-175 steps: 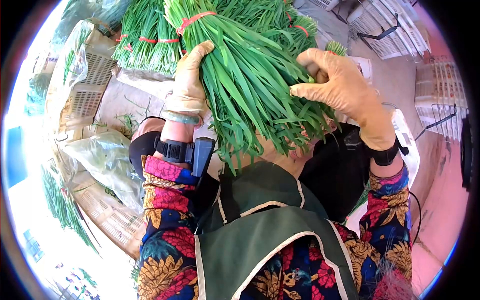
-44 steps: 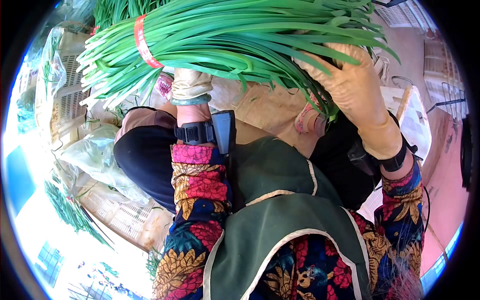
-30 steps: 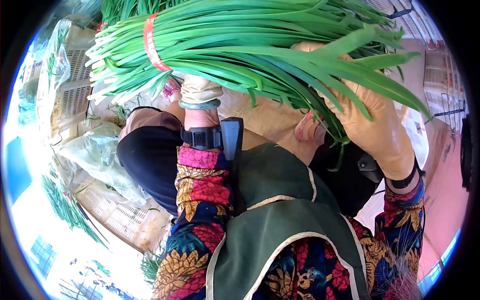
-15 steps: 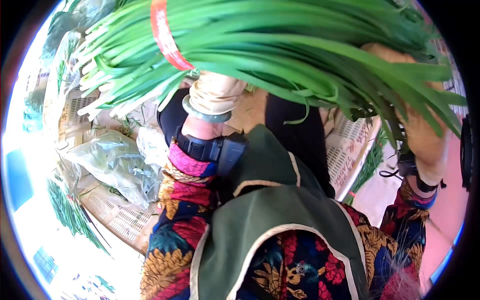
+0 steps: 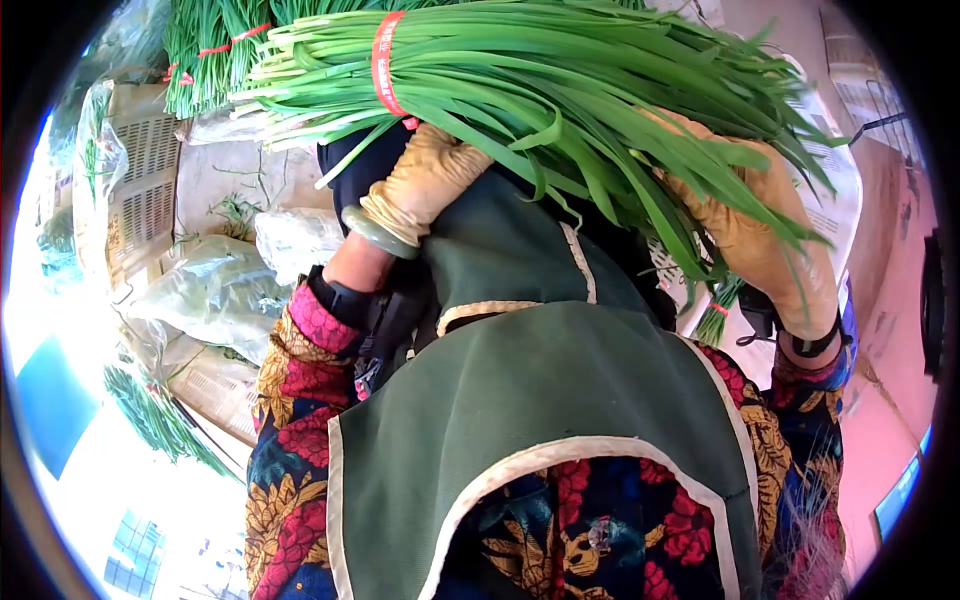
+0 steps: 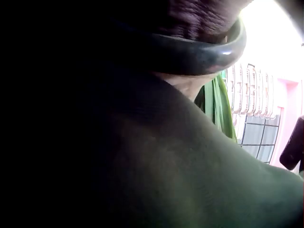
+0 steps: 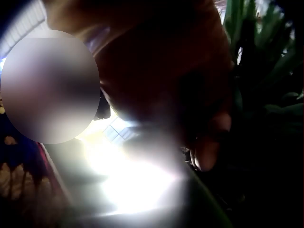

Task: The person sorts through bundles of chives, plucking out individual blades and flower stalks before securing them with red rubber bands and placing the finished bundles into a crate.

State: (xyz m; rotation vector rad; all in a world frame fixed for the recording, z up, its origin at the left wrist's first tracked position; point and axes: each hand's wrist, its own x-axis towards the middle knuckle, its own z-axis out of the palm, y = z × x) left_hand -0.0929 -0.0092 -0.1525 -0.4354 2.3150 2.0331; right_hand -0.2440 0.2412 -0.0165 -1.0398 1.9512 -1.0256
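Observation:
A thick bundle of garlic chives (image 5: pixel 560 75) lies sideways across the top of the head view, its pale cut ends to the left. A red printed band (image 5: pixel 385 62) circles it near those ends. My gloved left hand (image 5: pixel 425 178) grips the bundle from below beside the band, its fingertips hidden by stems. My gloved right hand (image 5: pixel 765 215) is under the leafy end, with leaves draped over it and its fingers mostly hidden. The left wrist view is mostly dark, with a bangle (image 6: pixel 199 57) across it. Leaves (image 7: pixel 256 42) stand beside the dark right hand in the right wrist view.
More red-banded bundles (image 5: pixel 215 50) lie behind at upper left. Plastic crates (image 5: pixel 140 180) and clear plastic bags (image 5: pixel 215 295) stand along the left side. A small banded bundle (image 5: pixel 715 318) shows by my right forearm, with more crates (image 5: pixel 865 85) at upper right.
The bundle has turned from slanting toward my lap to lying sideways. Over the last half second it has moved away from the camera, and my left arm has angled outward.

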